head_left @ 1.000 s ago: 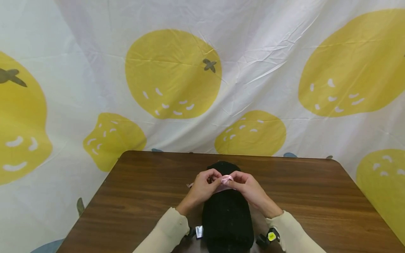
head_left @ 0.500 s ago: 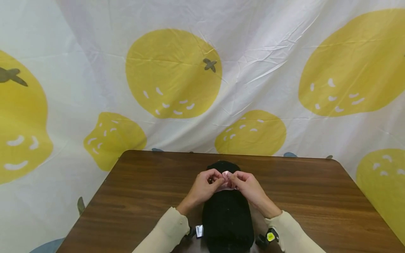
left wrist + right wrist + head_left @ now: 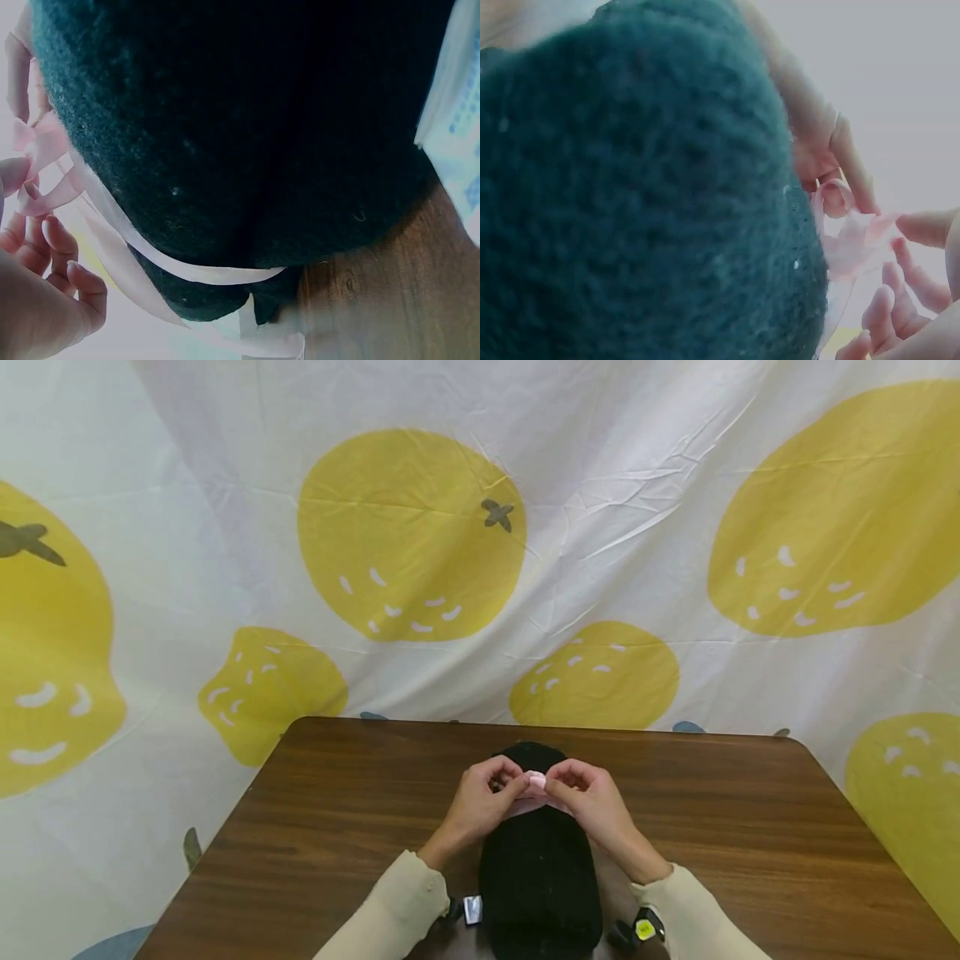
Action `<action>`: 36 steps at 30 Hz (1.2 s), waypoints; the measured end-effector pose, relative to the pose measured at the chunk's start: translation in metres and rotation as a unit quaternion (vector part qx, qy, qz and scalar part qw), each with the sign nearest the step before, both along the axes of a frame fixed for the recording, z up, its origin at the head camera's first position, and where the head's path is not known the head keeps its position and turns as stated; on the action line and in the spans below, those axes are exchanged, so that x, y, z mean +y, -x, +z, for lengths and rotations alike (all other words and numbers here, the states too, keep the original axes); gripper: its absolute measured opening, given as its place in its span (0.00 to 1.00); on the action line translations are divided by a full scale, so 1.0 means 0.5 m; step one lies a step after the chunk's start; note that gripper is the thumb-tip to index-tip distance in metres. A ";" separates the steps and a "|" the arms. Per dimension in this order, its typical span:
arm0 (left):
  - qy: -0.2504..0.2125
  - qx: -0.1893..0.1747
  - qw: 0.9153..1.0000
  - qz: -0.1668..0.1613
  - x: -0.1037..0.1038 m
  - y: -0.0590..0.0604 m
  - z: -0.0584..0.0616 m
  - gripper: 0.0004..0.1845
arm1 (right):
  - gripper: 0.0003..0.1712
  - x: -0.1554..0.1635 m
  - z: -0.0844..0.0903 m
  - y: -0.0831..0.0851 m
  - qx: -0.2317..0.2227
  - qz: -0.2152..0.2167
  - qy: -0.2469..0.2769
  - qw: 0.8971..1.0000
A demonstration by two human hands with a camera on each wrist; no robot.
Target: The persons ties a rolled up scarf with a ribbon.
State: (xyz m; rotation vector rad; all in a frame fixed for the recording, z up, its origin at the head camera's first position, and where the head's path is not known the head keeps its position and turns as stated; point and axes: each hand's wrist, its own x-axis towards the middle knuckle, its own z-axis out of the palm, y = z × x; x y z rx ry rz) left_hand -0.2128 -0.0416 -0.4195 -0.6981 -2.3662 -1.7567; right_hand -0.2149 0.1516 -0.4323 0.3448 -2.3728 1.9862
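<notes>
Both hands, left hand (image 3: pixel 480 797) and right hand (image 3: pixel 588 797), pinch the pink ribbon (image 3: pixel 535 782) over the black knit roll (image 3: pixel 540 877) on the bench (image 3: pixel 337 827); best keep loops even, pulling gently

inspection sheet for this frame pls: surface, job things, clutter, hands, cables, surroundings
Surface: dark wooden table, bare wood showing.
Job's things: black knitted roll lying lengthwise; pink ribbon wrapped around it, loops gathered on top.
Clutter: nothing seen.
Hands: left hand and right hand both pinch the ribbon above the roll; each grip is at the fingertips.
Cables: nothing seen; the wrist-worn cameras show at the sleeves.
Surroundings: white backdrop cloth printed with yellow fruit.
</notes>
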 end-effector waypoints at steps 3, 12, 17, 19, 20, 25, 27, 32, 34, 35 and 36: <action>-0.003 -0.003 1.000 0.011 0.002 0.017 -0.023 0.06 | 0.09 -0.001 0.003 -0.003 -0.013 -0.005 0.002 1.000; -0.014 0.014 0.999 0.028 0.006 0.046 -0.072 0.07 | 0.17 -0.008 0.006 -0.006 -0.057 -0.010 0.031 0.998; -0.009 0.028 0.999 0.023 0.005 0.046 -0.071 0.09 | 0.18 -0.011 0.010 -0.006 -0.056 -0.006 0.025 0.998; -0.007 0.033 0.999 0.021 0.004 0.047 -0.070 0.09 | 0.16 -0.011 0.010 -0.005 -0.058 -0.001 0.029 0.998; -0.003 0.035 0.999 0.022 0.003 0.047 -0.069 0.09 | 0.15 -0.011 0.011 -0.005 -0.059 0.004 0.037 0.998; -0.004 0.035 0.999 0.017 -0.001 0.048 -0.071 0.08 | 0.11 -0.007 0.012 -0.004 -0.072 0.021 0.105 0.992; -0.007 0.026 1.000 0.013 -0.002 0.048 -0.071 0.08 | 0.09 -0.005 0.012 -0.004 -0.072 0.023 0.121 0.990; -0.006 0.016 1.000 0.009 -0.004 0.050 -0.070 0.08 | 0.10 -0.003 0.012 0.000 -0.059 0.027 0.127 0.990; -0.003 0.016 1.000 0.011 -0.004 0.051 -0.069 0.08 | 0.11 -0.002 0.012 0.002 -0.051 0.029 0.122 0.991; -0.002 0.015 1.000 0.012 -0.005 0.051 -0.069 0.08 | 0.11 -0.002 0.013 0.004 -0.047 0.028 0.121 0.991; 0.000 0.013 1.000 0.014 -0.006 0.051 -0.069 0.08 | 0.11 -0.002 0.013 0.004 -0.046 0.028 0.123 0.991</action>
